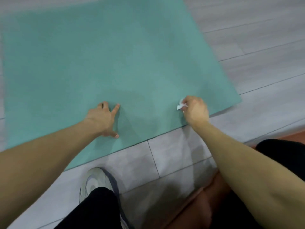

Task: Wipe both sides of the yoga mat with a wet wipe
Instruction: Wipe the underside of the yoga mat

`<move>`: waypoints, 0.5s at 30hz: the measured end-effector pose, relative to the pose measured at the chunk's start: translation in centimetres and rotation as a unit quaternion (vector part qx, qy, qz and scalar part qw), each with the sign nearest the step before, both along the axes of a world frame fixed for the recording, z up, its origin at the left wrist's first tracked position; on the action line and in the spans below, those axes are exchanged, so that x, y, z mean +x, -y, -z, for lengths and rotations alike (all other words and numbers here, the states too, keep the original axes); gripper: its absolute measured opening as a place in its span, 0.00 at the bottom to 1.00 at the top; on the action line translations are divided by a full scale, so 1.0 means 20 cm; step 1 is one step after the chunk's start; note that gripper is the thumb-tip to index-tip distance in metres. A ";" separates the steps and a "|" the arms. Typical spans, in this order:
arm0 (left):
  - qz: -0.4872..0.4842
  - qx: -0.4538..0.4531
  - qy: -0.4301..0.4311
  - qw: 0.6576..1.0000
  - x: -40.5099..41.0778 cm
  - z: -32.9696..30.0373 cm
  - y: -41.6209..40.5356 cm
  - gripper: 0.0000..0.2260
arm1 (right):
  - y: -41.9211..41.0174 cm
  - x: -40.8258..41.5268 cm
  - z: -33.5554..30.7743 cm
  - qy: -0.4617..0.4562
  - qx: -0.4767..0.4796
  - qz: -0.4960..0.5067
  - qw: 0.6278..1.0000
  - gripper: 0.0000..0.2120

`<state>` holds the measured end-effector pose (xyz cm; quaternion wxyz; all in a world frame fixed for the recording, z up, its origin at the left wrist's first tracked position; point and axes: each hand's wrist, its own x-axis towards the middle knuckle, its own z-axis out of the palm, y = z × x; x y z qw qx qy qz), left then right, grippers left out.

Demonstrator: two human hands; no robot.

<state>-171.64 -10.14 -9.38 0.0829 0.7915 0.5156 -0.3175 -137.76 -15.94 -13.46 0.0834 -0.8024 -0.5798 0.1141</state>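
Observation:
A teal yoga mat (105, 60) lies flat on the floor and fills most of the upper view, its near edge running diagonally from lower left to the right. My left hand (103, 119) presses on the mat near that edge with fingers spread. My right hand (194, 109) grips a small crumpled white wet wipe (181, 105) and holds it on the mat close to the near right corner. Only a bit of the wipe sticks out past the fingers.
Grey plank floor (257, 52) surrounds the mat. My shoe (94, 182) and black trouser leg (97, 210) stand just below the mat's near edge. A bare knee (212, 200) and black shorts (280, 151) are at the lower right.

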 end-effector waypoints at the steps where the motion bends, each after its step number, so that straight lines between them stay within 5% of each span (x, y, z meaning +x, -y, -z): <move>1: 0.009 0.005 -0.004 1.000 0.02 0.00 0.00 0.64 | 0.01 -0.04 0.00 -0.020 0.003 0.062 0.998 0.09; 3: 0.038 0.028 0.014 0.999 0.06 -0.02 -0.01 0.62 | 0.08 -0.27 0.03 -0.101 0.011 0.047 0.994 0.11; 6: 0.046 0.036 0.052 0.997 0.12 -0.05 -0.07 0.64 | 0.28 -0.61 0.07 -0.165 -0.029 -0.242 0.956 0.23; 8: 0.042 0.031 0.064 0.997 0.18 -0.06 -0.13 0.68 | 0.23 -0.48 0.05 -0.157 -0.030 -0.328 0.931 0.32; 12: 0.029 0.025 0.094 0.995 0.28 -0.04 -0.25 0.71 | -0.01 0.10 0.05 -0.058 0.029 -0.104 0.992 0.13; 15: 0.002 0.029 0.106 0.994 0.35 -0.03 -0.35 0.73 | 0.06 0.04 0.06 -0.067 0.085 0.038 0.993 0.04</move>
